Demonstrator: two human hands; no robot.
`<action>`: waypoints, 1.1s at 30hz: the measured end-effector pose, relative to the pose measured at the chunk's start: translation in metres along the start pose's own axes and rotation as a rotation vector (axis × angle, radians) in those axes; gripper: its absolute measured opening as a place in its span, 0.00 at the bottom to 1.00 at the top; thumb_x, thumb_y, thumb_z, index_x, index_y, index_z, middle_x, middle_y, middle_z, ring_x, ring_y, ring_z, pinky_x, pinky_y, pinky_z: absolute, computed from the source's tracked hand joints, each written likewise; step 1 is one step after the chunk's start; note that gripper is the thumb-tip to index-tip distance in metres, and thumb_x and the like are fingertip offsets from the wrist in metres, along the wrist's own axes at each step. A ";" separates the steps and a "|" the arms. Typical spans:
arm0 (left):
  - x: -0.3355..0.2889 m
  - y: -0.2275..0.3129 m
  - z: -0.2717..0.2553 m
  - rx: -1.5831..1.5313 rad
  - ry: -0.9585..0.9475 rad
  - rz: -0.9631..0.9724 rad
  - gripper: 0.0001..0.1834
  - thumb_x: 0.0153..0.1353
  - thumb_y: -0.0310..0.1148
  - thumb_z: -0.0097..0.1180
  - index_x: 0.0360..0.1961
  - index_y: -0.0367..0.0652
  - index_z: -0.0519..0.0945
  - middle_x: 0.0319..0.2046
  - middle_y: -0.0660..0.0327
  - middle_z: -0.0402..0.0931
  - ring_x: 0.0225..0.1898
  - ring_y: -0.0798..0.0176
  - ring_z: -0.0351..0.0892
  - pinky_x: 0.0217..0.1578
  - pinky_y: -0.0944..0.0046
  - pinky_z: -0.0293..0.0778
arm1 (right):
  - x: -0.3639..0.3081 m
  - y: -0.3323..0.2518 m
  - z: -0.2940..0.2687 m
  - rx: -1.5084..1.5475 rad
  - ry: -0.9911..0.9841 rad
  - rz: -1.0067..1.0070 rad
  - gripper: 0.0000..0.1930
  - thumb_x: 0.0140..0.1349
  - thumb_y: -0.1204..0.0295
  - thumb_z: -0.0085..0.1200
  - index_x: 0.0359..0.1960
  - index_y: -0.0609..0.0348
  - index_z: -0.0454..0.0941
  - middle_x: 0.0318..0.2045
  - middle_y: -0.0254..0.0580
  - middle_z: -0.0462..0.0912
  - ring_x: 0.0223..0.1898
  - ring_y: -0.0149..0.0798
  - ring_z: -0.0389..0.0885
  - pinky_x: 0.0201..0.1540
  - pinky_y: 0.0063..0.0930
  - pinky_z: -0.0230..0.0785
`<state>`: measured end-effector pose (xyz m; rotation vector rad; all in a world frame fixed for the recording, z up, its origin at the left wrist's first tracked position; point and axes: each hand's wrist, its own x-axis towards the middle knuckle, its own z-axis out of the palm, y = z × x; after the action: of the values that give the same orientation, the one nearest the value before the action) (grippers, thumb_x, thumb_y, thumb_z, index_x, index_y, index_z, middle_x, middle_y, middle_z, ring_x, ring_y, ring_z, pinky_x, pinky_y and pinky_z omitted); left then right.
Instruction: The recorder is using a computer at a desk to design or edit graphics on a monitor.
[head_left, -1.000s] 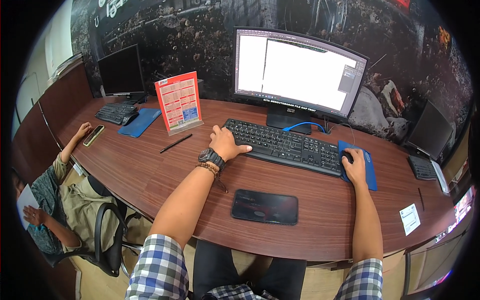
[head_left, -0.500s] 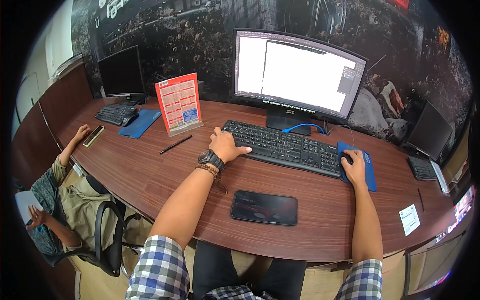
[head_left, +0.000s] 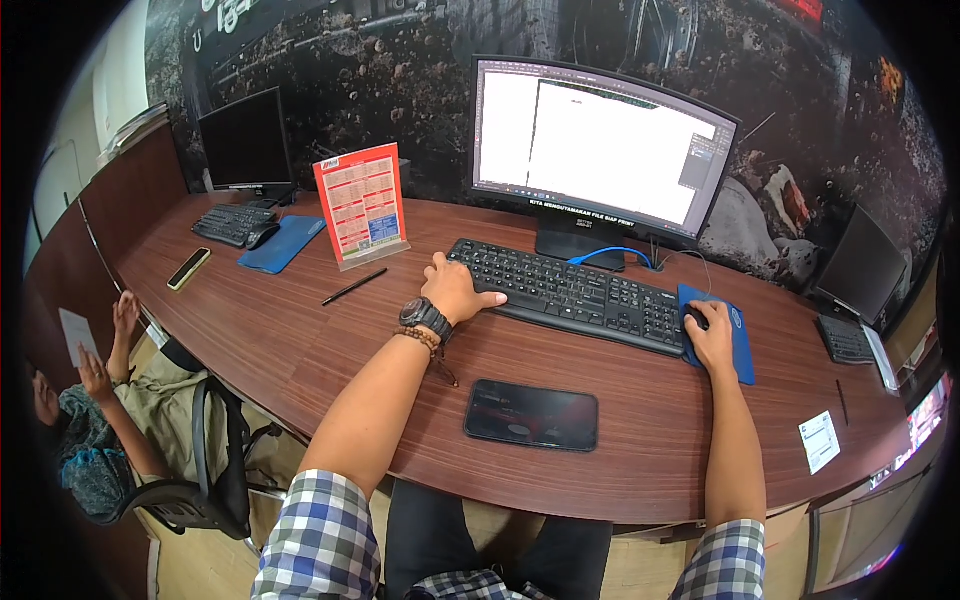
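Observation:
My left hand point(head_left: 456, 292) rests on the left end of a black keyboard point(head_left: 575, 294), fingertips over the keys and thumb stretched out along the near edge. It holds nothing. A watch point(head_left: 426, 317) and a beaded bracelet point(head_left: 417, 341) circle that wrist. My right hand point(head_left: 711, 338) is wrapped over a small black mouse point(head_left: 696, 318), mostly hidden beneath it, on a blue mouse pad point(head_left: 741, 345). Behind the keyboard stands a curved monitor point(head_left: 600, 140) showing a mostly white page in an editing window. A dark-screened phone point(head_left: 531, 415) lies flat between my forearms.
A red-framed stand-up sheet point(head_left: 362, 205) and black pen point(head_left: 354, 287) are left of the keyboard. Farther left are another phone point(head_left: 190, 269), keyboard point(head_left: 234, 225) and dark monitor point(head_left: 245, 140). A seated person point(head_left: 120, 420) holds a white sheet there. A paper slip point(head_left: 819, 442) lies right.
The person at left has drawn a hand back from beside the phone on the desk and raised the white sheet. A small dark mark now shows on my monitor's page. My hands stay put.

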<state>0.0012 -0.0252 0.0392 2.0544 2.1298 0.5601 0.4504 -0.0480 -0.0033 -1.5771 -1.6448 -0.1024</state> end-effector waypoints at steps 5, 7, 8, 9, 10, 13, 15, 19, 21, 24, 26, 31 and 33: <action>0.000 -0.001 0.000 0.001 -0.006 0.004 0.51 0.46 0.66 0.73 0.49 0.22 0.80 0.58 0.39 0.66 0.58 0.37 0.70 0.55 0.48 0.78 | -0.001 -0.004 -0.002 0.012 -0.003 0.008 0.17 0.57 0.67 0.61 0.48 0.61 0.85 0.49 0.52 0.78 0.52 0.54 0.78 0.58 0.40 0.70; 0.000 -0.001 0.000 0.000 -0.014 0.002 0.51 0.46 0.66 0.73 0.50 0.22 0.79 0.58 0.39 0.66 0.58 0.37 0.70 0.55 0.48 0.78 | -0.001 -0.005 -0.003 -0.003 -0.013 0.016 0.18 0.58 0.66 0.61 0.49 0.61 0.84 0.50 0.52 0.77 0.53 0.54 0.78 0.58 0.40 0.70; 0.000 -0.001 0.000 0.000 -0.011 0.006 0.51 0.46 0.66 0.73 0.50 0.22 0.79 0.58 0.40 0.66 0.58 0.37 0.71 0.55 0.48 0.78 | -0.001 -0.006 -0.003 -0.017 -0.022 0.026 0.19 0.58 0.66 0.61 0.50 0.60 0.84 0.51 0.52 0.77 0.53 0.54 0.78 0.58 0.40 0.70; 0.000 -0.002 0.001 0.000 -0.009 0.010 0.51 0.46 0.66 0.73 0.50 0.21 0.79 0.58 0.40 0.67 0.58 0.37 0.71 0.55 0.48 0.78 | -0.001 -0.005 -0.003 -0.016 -0.023 0.025 0.19 0.58 0.66 0.61 0.50 0.60 0.84 0.51 0.52 0.77 0.53 0.54 0.78 0.58 0.40 0.70; 0.000 -0.001 0.001 0.000 -0.008 0.009 0.51 0.46 0.66 0.73 0.50 0.21 0.79 0.58 0.40 0.67 0.58 0.37 0.71 0.55 0.48 0.78 | -0.001 -0.005 -0.003 -0.018 -0.040 0.041 0.21 0.57 0.64 0.62 0.52 0.59 0.83 0.53 0.52 0.75 0.55 0.54 0.77 0.59 0.41 0.69; 0.000 -0.002 0.001 0.006 0.002 0.013 0.51 0.46 0.66 0.73 0.50 0.22 0.79 0.57 0.40 0.67 0.58 0.38 0.71 0.54 0.48 0.78 | -0.001 -0.006 -0.008 -0.022 -0.080 0.056 0.26 0.56 0.61 0.64 0.57 0.56 0.80 0.58 0.51 0.73 0.59 0.55 0.74 0.62 0.44 0.67; 0.000 -0.002 0.001 -0.033 0.003 0.015 0.52 0.46 0.66 0.72 0.49 0.21 0.79 0.58 0.40 0.66 0.59 0.38 0.69 0.56 0.44 0.75 | -0.001 -0.006 -0.010 -0.024 -0.105 0.055 0.29 0.55 0.59 0.66 0.59 0.54 0.79 0.60 0.51 0.72 0.61 0.56 0.72 0.63 0.45 0.65; 0.001 -0.001 0.007 -0.026 0.058 -0.009 0.46 0.48 0.62 0.74 0.51 0.27 0.80 0.59 0.42 0.66 0.62 0.38 0.65 0.62 0.40 0.67 | -0.002 -0.009 -0.014 -0.136 -0.130 -0.013 0.31 0.54 0.57 0.67 0.60 0.52 0.78 0.62 0.50 0.72 0.62 0.56 0.70 0.65 0.47 0.63; 0.003 -0.009 0.014 -0.109 0.151 0.227 0.33 0.51 0.53 0.74 0.52 0.41 0.84 0.62 0.43 0.64 0.66 0.39 0.60 0.66 0.38 0.57 | -0.001 -0.011 -0.011 -0.122 -0.127 -0.026 0.29 0.55 0.57 0.66 0.60 0.51 0.79 0.61 0.50 0.72 0.62 0.56 0.70 0.65 0.47 0.63; 0.007 -0.008 0.024 -0.076 0.178 0.388 0.23 0.52 0.45 0.74 0.50 0.52 0.86 0.65 0.43 0.63 0.68 0.38 0.56 0.69 0.40 0.53 | 0.001 -0.004 -0.011 -0.046 -0.115 -0.018 0.25 0.58 0.59 0.63 0.57 0.52 0.81 0.58 0.49 0.75 0.60 0.55 0.73 0.63 0.45 0.65; 0.007 -0.008 0.024 -0.076 0.161 0.390 0.22 0.53 0.45 0.74 0.49 0.53 0.87 0.66 0.43 0.62 0.69 0.38 0.55 0.69 0.39 0.52 | -0.002 -0.012 -0.010 -0.004 -0.066 0.040 0.21 0.61 0.60 0.61 0.54 0.54 0.82 0.55 0.48 0.76 0.57 0.53 0.76 0.61 0.42 0.67; 0.008 -0.011 0.025 -0.091 0.120 0.384 0.20 0.53 0.46 0.73 0.47 0.53 0.88 0.67 0.42 0.61 0.70 0.38 0.54 0.69 0.38 0.51 | -0.004 -0.014 -0.008 -0.039 -0.054 0.056 0.20 0.61 0.61 0.60 0.53 0.55 0.82 0.53 0.47 0.76 0.56 0.52 0.77 0.59 0.40 0.69; 0.008 -0.013 0.027 -0.066 0.122 0.390 0.25 0.54 0.49 0.72 0.51 0.51 0.85 0.67 0.41 0.61 0.70 0.38 0.53 0.69 0.36 0.50 | -0.004 -0.013 -0.006 -0.038 -0.056 0.046 0.19 0.61 0.62 0.61 0.53 0.56 0.82 0.53 0.48 0.76 0.56 0.52 0.77 0.59 0.40 0.69</action>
<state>-0.0018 -0.0125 0.0113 2.4691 1.7404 0.8082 0.4415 -0.0578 0.0048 -1.6590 -1.6573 -0.0656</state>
